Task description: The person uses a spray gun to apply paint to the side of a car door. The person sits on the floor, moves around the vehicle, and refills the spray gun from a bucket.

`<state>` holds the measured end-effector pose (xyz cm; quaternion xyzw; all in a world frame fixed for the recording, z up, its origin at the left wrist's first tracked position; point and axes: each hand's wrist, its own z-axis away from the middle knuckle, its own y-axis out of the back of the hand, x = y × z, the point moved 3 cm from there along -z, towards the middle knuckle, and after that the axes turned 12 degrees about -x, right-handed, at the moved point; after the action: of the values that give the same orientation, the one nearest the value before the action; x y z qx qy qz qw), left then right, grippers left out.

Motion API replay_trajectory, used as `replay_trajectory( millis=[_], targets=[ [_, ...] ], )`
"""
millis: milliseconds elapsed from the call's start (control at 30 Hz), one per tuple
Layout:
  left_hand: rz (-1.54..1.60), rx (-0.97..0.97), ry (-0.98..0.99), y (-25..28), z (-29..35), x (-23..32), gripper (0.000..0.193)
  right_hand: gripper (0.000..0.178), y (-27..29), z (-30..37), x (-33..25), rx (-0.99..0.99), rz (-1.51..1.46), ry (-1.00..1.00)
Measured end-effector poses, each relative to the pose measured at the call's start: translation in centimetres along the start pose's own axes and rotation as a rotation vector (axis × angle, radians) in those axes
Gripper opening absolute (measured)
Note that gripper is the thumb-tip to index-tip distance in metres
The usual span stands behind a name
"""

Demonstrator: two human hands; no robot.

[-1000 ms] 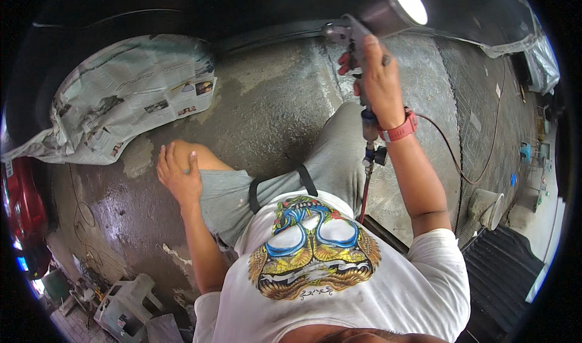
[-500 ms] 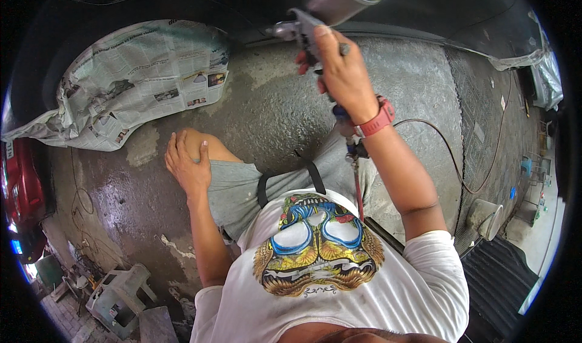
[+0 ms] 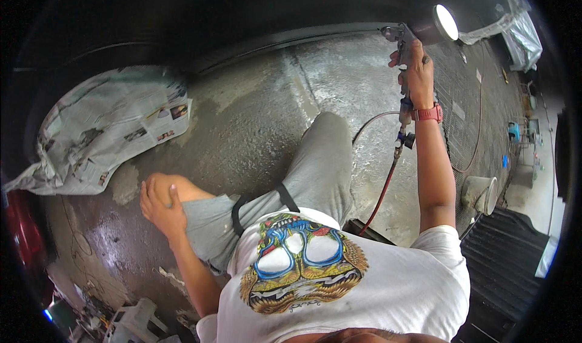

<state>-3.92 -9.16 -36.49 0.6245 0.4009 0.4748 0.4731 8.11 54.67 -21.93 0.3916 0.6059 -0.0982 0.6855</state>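
Observation:
My right hand [image 3: 419, 76] is wrapped round the grip of a spray gun [image 3: 396, 34], arm stretched far forward and to the right. A metal cup [image 3: 428, 30] with a pale, bright end sits on the gun, tilted sideways. From the gun's lower end, a fitting with a small dark knob leads into a red hose [image 3: 384, 188]. The nozzle is near the lower edge of a glossy black vehicle panel [image 3: 242, 16]; no spray can be made out. My left hand [image 3: 162, 213] rests on my bare left knee, fingers stretched out, holding nothing.
Newspaper [image 3: 121, 125] covers a rounded area at the panel's left. The concrete floor [image 3: 254, 100] looks wet. Plastic sheeting [image 3: 521, 40] hangs far right, near a pail [image 3: 482, 194]. A grey plastic stool [image 3: 136, 322] stands lower left, and a red vehicle [image 3: 23, 228] at the left edge.
My right hand has carried the spray gun to the right along the black panel, straightening the arm. My view has shifted. The left hand stays on the knee.

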Motion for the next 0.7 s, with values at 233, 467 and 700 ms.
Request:
replay_trajectory(
  millis=[233,467,700],
  targets=[
    [0.009,0.020,0.019,1.2,1.6,0.3,0.057,0.069,9.0,-3.8,5.1,0.167,0.012,-0.012],
    [-0.037,0.064,0.050,2.3,3.1,0.6,0.055,0.067,15.3,-8.2,7.4,0.392,-0.003,-0.076],
    [-0.022,0.056,0.033,1.9,3.1,0.1,0.056,0.069,15.1,-8.5,5.5,0.429,0.016,0.014]
  ],
)
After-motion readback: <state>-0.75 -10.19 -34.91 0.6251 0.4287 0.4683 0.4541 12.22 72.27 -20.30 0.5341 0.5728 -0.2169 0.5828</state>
